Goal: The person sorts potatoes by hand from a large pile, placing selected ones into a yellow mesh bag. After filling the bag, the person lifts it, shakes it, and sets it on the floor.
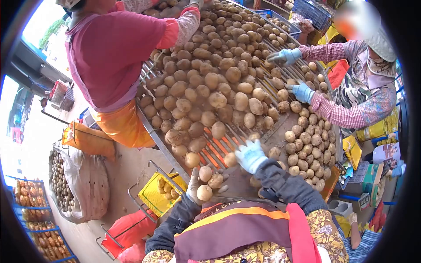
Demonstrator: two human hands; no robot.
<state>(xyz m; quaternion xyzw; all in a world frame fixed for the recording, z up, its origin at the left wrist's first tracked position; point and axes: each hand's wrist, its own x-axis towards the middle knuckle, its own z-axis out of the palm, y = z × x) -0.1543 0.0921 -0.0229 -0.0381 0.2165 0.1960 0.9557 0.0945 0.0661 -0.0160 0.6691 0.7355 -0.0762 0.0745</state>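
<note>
Potatoes cover a slatted metal sorting table in front of me. My left hand, in a pale glove, is at the near edge, its fingers curled round a cluster of three potatoes. My right hand, in a light blue and white glove, is over the slats with its fingers apart. Just left of it, close to the fingertips, lies a single potato. Its palm faces down and is hidden from me. Red-orange light shows between the slats ahead of my hands.
A co-worker in a pink top stands at the left side; another in a checked sleeve reaches in from the right with blue gloves. Potatoes are heaped on the right tray. A yellow bag and a red bag hang on frames lower left.
</note>
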